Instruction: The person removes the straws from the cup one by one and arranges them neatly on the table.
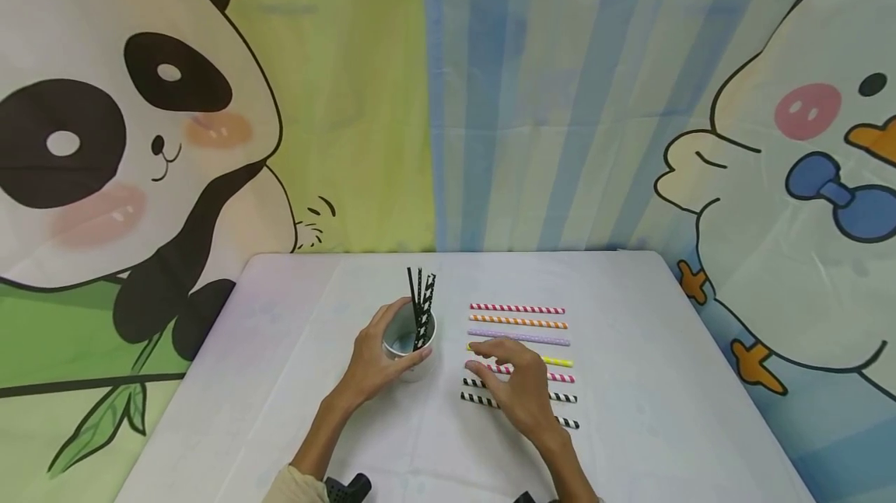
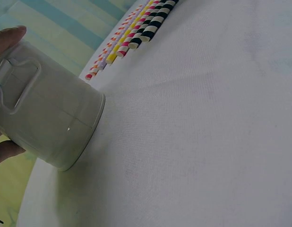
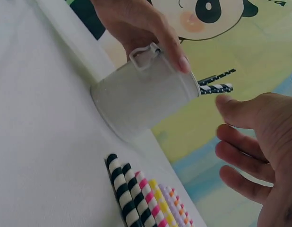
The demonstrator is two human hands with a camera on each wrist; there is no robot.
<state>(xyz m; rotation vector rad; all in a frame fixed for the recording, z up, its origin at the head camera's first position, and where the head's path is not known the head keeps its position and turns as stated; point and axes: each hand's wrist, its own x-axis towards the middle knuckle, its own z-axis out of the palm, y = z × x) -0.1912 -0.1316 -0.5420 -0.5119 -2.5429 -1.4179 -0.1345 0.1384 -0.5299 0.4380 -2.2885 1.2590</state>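
Observation:
My left hand [image 1: 374, 355] grips a pale cup [image 2: 56, 113] around its side, thumb and fingers on either side near the rim. A wire-like clasp [image 3: 145, 57] shows on the cup's wall in the right wrist view. Several black patterned paper straws [image 1: 424, 309] stand in the cup, leaning and rising above the rim. My right hand [image 1: 519, 386] hovers over a row of striped straws, with thumb and fingers apart and nothing between them. In the right wrist view that hand [image 3: 278, 132] is beside the cup's mouth, apart from the straw tips.
On the white table [image 1: 644, 347] the row runs from a red striped straw [image 1: 516, 309] at the back, through orange, a purple straw [image 1: 519, 337], a yellow straw [image 1: 558, 361] and pink, to a black-and-white straw [image 1: 479, 399] in front. Printed curtains [image 1: 546, 99] hang behind.

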